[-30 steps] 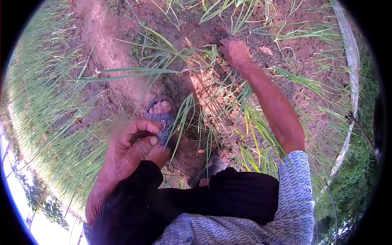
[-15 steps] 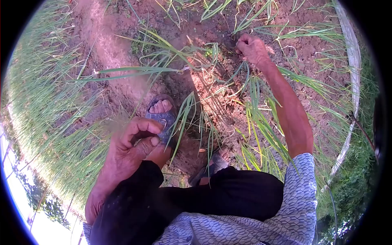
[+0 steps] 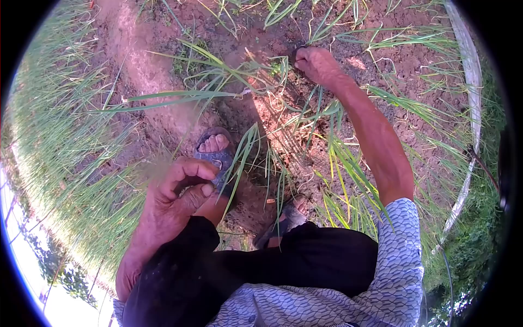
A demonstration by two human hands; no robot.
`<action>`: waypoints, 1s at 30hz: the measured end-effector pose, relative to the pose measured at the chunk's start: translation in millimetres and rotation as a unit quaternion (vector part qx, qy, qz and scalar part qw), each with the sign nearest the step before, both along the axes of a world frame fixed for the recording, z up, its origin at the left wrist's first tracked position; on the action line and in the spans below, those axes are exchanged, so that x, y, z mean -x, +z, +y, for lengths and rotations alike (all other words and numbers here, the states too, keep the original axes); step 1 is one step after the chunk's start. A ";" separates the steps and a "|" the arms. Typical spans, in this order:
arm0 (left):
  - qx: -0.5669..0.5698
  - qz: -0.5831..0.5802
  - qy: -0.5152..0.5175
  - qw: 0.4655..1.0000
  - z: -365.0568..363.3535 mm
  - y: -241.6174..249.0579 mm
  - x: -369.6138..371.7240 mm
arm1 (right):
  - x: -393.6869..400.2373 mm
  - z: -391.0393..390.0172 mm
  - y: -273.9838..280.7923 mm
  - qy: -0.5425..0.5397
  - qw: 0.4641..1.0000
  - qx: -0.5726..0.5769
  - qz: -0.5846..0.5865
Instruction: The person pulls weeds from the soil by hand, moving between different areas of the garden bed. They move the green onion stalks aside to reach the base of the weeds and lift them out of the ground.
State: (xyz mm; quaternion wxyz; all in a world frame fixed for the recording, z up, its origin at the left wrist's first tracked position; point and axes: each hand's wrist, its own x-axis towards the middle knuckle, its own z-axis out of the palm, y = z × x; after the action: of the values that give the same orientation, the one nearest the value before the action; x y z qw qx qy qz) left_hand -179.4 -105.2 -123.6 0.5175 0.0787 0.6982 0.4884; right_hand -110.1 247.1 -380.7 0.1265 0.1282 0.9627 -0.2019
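My left hand (image 3: pixel 177 188) hangs loosely curled beside my knee. A gap shows between its thumb and forefinger, with nothing between them. Close to it are my sandalled foot (image 3: pixel 215 144) and drooping green onion leaves (image 3: pixel 245 155). Further out, my right hand (image 3: pixel 320 65) is closed low over the soil, fingertips pointing left. Something dark (image 3: pixel 298 50) shows at those fingertips; I cannot tell whether it is a clod or a small tool. Thin onion plants (image 3: pixel 327 27) grow just beyond the right hand, and yellow-green leaves (image 3: pixel 348 169) lie below its forearm.
Long onion leaves (image 3: pixel 180 95) stretch over the bare soil ridge (image 3: pixel 141 60) in front. Dense green plants (image 3: pixel 60 141) fill the left side. On the right a pale strip (image 3: pixel 471 98) borders the bed, with bushy greenery (image 3: pixel 482 240) outside it. My other sandal (image 3: pixel 278 223) is near the centre.
My right hand has moved left and slightly down over the soil, and the dark thing now shows at its fingertips. The left hand stays where it was.
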 end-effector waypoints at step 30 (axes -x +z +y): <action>0.017 -0.026 0.014 0.999 -1.5 -0.2 0.5 | -14.3 -55.9 -20.6 -0.151 0.966 0.161 0.133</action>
State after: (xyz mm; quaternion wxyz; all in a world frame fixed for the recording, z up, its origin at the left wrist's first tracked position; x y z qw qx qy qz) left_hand -179.9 -106.6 -123.7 0.5300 0.0477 0.6935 0.4857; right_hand -95.9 191.2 -401.3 -0.0158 0.2219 0.8954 -0.3858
